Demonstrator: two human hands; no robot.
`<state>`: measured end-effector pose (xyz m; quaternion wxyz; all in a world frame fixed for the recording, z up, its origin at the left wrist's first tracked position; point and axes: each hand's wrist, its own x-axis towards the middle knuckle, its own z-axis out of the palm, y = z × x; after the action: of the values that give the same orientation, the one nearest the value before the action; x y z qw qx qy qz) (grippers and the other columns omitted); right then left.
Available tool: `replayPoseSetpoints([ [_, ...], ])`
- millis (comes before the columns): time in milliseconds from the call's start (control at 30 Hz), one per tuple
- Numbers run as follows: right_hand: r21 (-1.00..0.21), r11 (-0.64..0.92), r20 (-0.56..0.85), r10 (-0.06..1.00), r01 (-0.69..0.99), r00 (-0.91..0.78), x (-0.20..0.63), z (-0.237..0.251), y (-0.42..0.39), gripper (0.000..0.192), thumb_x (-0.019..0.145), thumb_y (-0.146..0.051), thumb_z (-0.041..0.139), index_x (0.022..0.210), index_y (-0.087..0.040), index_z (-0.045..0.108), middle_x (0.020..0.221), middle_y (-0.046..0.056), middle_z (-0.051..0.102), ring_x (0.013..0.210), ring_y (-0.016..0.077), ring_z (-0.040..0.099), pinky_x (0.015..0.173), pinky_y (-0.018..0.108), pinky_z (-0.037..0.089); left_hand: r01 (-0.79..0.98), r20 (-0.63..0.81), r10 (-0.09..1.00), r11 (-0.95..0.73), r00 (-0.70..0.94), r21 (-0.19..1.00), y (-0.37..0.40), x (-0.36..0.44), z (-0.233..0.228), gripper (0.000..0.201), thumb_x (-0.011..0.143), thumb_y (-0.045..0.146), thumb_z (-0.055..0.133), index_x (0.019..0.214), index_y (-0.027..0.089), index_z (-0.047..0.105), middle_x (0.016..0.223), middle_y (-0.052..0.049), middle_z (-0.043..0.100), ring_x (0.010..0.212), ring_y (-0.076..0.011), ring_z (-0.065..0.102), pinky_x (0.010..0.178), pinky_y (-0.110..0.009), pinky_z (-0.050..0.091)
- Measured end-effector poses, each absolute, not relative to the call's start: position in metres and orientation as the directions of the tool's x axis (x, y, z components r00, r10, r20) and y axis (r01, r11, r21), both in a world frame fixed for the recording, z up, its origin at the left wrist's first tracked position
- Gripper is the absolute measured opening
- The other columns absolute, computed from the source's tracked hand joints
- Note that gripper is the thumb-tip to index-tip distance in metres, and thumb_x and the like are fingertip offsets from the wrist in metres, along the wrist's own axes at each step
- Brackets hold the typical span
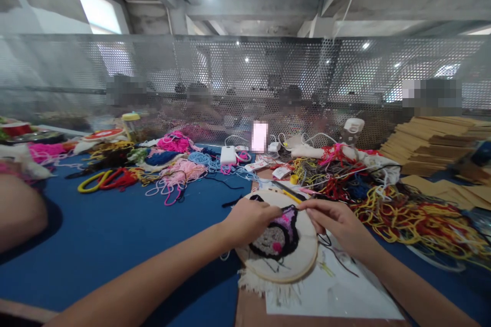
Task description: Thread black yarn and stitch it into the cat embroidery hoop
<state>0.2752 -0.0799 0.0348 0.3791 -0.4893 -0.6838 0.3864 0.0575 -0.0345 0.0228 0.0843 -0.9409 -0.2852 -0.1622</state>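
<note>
Surface [115,235] in blue is carrying everything; yarn tangles [402,214] are sprawling at two o'clock. We are steadying the embroidery hoop [282,260] at the centre, resting on white paper [345,291]. Our left hand [247,219] is gripping its rim at ten o'clock, fingers curled together; our right hand [337,222] is pinching the tufted patch [280,232].

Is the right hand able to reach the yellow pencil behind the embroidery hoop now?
Probably yes. The yellow pencil lies just beyond the right hand, at the embroidery hoop rim, with nothing between them.
</note>
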Motion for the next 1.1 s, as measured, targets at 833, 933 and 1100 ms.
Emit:
replayPoseSetpoints([
  [833,-0.822,0.261,0.195,0.964,0.506,-0.180,0.267,0.035,-0.088,0.033,0.083,-0.036,0.045,0.097,-0.014,0.065,0.054,-0.002,0.048,0.054,0.0118,0.046,0.053,0.023,0.034,0.363,0.653,0.158,-0.912,0.741,-0.190,-0.037,0.054,0.018,0.024,0.087,0.016,0.033,0.094,0.016,0.055,0.059,0.000,0.060,0.050,-0.0106,0.052,0.047,-0.023,0.033],
  [933,-0.849,0.271,0.167,0.952,0.454,-0.256,0.266,0.038,-0.091,0.031,0.082,-0.035,0.047,0.095,-0.014,0.066,0.053,-0.002,0.048,0.052,0.0107,0.044,0.051,0.023,0.032,0.505,0.711,0.304,-0.859,0.634,-0.082,-0.030,0.051,0.019,0.024,0.088,0.018,0.034,0.094,0.016,0.057,0.064,0.000,0.063,0.055,-0.0102,0.055,0.050,-0.021,0.035],
  [1100,-0.949,0.170,0.094,0.956,0.265,-0.278,0.271,0.035,-0.085,0.032,0.083,-0.036,0.047,0.097,-0.012,0.063,0.051,-0.003,0.044,0.050,0.0093,0.039,0.049,0.022,0.031,0.472,0.489,0.327,-0.858,0.808,-0.205,-0.029,0.054,0.015,0.023,0.083,0.015,0.040,0.096,0.021,0.058,0.063,0.002,0.062,0.054,-0.0105,0.055,0.046,-0.021,0.032],
])
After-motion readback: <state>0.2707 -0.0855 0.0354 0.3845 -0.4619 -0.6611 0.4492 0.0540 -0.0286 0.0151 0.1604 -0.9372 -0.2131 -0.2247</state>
